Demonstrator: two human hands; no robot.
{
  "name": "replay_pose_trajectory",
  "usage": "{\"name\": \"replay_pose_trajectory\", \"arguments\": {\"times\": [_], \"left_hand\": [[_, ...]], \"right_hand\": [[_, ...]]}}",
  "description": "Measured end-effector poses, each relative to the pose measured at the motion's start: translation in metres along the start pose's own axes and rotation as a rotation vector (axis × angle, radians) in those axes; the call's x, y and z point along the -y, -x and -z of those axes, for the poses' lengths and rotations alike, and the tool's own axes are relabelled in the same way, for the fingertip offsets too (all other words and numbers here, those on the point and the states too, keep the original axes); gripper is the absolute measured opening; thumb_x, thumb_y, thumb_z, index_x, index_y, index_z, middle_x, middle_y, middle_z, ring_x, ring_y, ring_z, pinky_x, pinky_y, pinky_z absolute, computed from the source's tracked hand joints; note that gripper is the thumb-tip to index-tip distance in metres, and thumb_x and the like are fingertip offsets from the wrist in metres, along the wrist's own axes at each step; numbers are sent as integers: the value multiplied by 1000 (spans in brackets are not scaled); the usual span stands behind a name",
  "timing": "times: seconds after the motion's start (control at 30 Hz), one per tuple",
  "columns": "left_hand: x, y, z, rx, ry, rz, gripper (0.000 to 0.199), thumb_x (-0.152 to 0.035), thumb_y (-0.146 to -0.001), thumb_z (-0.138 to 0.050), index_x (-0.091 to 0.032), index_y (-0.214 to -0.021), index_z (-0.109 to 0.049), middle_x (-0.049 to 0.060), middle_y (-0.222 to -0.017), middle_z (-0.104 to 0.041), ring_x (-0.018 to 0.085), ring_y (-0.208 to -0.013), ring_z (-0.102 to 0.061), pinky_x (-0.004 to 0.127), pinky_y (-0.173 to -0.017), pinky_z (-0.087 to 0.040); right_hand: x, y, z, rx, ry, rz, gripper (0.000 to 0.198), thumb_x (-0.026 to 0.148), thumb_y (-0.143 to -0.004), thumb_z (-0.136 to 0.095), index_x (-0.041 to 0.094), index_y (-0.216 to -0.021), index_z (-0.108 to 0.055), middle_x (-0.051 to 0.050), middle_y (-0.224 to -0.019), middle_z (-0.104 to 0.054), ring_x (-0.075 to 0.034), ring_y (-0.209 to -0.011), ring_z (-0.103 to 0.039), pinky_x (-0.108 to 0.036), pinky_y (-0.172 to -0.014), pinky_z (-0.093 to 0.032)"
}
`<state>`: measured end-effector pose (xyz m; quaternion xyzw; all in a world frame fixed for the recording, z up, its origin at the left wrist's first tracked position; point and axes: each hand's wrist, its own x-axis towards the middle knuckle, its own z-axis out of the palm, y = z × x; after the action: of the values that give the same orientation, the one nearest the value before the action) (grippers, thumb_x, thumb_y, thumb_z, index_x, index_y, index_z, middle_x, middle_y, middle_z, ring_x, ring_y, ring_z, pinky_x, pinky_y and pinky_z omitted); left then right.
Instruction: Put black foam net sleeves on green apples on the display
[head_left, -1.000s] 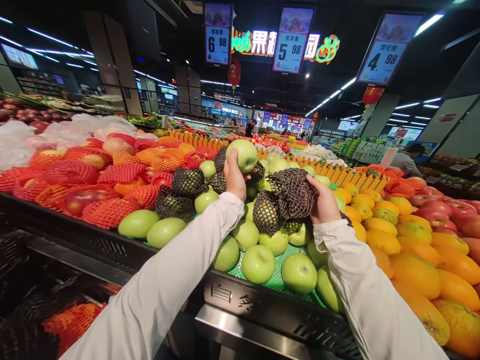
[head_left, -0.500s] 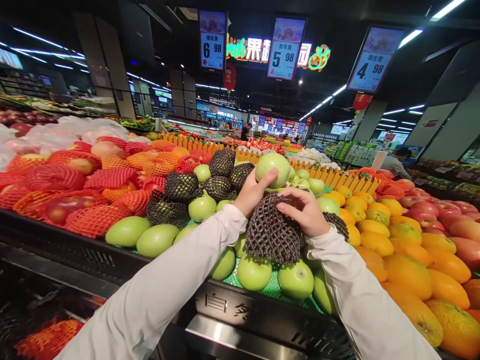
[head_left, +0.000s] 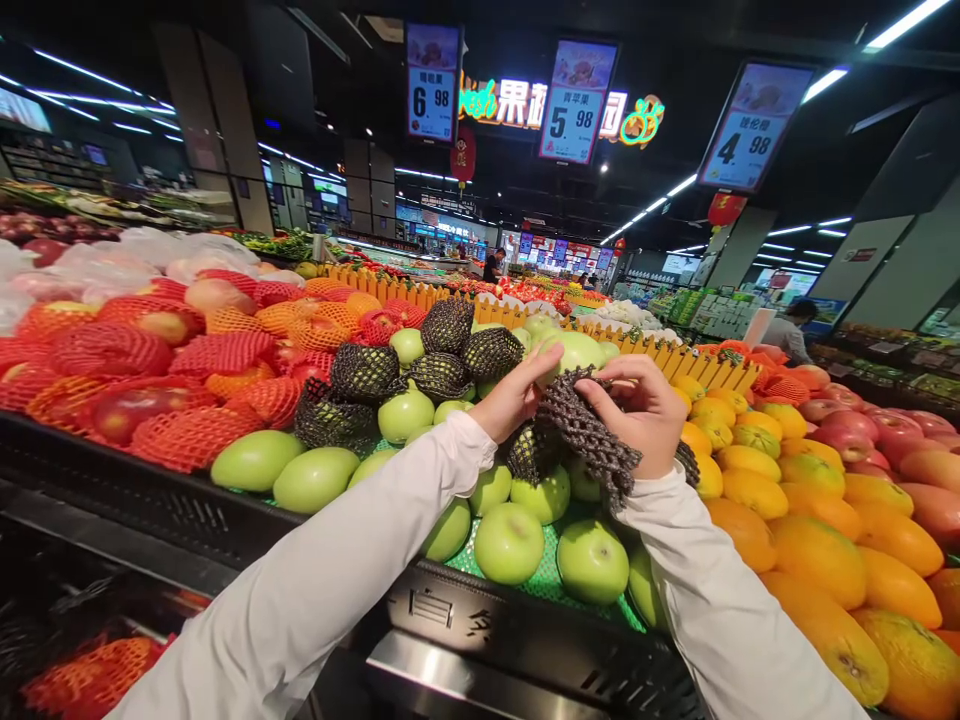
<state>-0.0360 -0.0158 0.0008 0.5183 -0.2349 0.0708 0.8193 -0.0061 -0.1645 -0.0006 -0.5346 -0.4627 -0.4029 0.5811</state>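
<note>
A green apple point(head_left: 576, 351) is gripped in my left hand point(head_left: 519, 395), held up over the heap of green apples. My right hand point(head_left: 637, 410) pinches a black foam net sleeve point(head_left: 589, 430) that hangs just below this apple, bunched and slanting down to the right. The top edge of the sleeve meets the underside of the apple; whether the fruit sits inside it is hidden by my fingers. Beneath my hands lie loose green apples point(head_left: 509, 543) in a black crate point(head_left: 450, 605). Several apples in black netting point(head_left: 365, 371) sit left of my left hand.
Red and orange netted fruit point(head_left: 217, 360) fills the left side. Oranges point(head_left: 817, 550) and red apples point(head_left: 889, 430) are heaped on the right. A yellow picket divider point(head_left: 667, 347) runs behind the crate. Price signs point(head_left: 577, 100) hang overhead. One person point(head_left: 787, 330) is at the far right.
The foam sleeve, earlier hanging wide and flat, is now bunched and turned toward my right hand. The apple has come down closer to the sleeve, and my right hand has shifted right.
</note>
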Motion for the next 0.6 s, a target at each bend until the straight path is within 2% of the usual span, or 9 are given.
{"name": "replay_pose_trajectory", "arguments": {"times": [0.07, 0.13, 0.23, 0.33, 0.4, 0.47, 0.53, 0.6], "left_hand": [[-1, 2, 1, 64, -29, 9, 92, -63, -58, -88, -20, -133, -55, 10, -119, -69, 31, -121, -62, 42, -104, -49], [-2, 3, 1, 81, -106, 16, 96, -53, -52, -95, -20, -132, -54, 10, -120, -69, 30, -118, -63, 41, -104, -49], [-1, 3, 2, 52, -185, 5, 81, -43, -52, -96, -17, -120, -60, 9, -114, -69, 24, -108, -65, 35, -99, -50], [4, 0, 5, 9, -176, 11, 63, -56, -61, -87, -16, -103, -64, 5, -94, -70, 18, -85, -66, 28, -76, -52], [7, -2, 7, -48, -146, 28, 59, -69, -65, -76, -17, -88, -61, 2, -75, -63, 13, -64, -58, 24, -54, -42], [8, -5, 9, -104, -101, 42, 63, -78, -64, -69, -18, -77, -54, 0, -63, -53, 8, -50, -46, 21, -42, -27], [8, -7, 10, -130, -67, 54, 67, -82, -62, -67, -19, -72, -48, -2, -59, -46, 6, -44, -38, 21, -39, -18], [6, -8, 11, -140, -89, 42, 69, -86, -65, -62, -19, -70, -46, -3, -55, -41, 5, -41, -34, 21, -39, -17]], "right_hand": [[-2, 1, -1, -32, -22, -47, 17, 27, -80, -82, 20, -82, -66, -2, -82, -62, -12, -69, -59, -23, -54, -46], [-4, 2, -1, -58, -53, -114, 22, 32, -79, -82, 20, -83, -65, -1, -80, -62, -11, -62, -57, -24, -51, -45], [-3, 3, -3, -80, -101, -205, 29, 40, -77, -84, 21, -84, -63, 0, -79, -61, -10, -58, -56, -23, -48, -43], [-1, -1, -4, -110, -129, -298, 37, 49, -75, -82, 21, -82, -60, 0, -78, -60, -10, -60, -56, -22, -50, -44], [0, -3, -3, -104, -145, -384, 44, 54, -70, -84, 20, -80, -58, 1, -74, -58, -9, -59, -53, -22, -50, -43], [1, -5, -2, -42, -159, -465, 49, 59, -66, -83, 19, -75, -58, 1, -67, -55, -9, -56, -47, -22, -49, -38], [2, -6, 0, 72, -183, -525, 51, 64, -67, -80, 18, -69, -58, 1, -60, -51, -9, -54, -42, -23, -48, -33], [4, -7, 1, 130, -193, -527, 52, 65, -68, -79, 18, -66, -58, 2, -58, -48, -9, -53, -38, -23, -48, -29]]}}
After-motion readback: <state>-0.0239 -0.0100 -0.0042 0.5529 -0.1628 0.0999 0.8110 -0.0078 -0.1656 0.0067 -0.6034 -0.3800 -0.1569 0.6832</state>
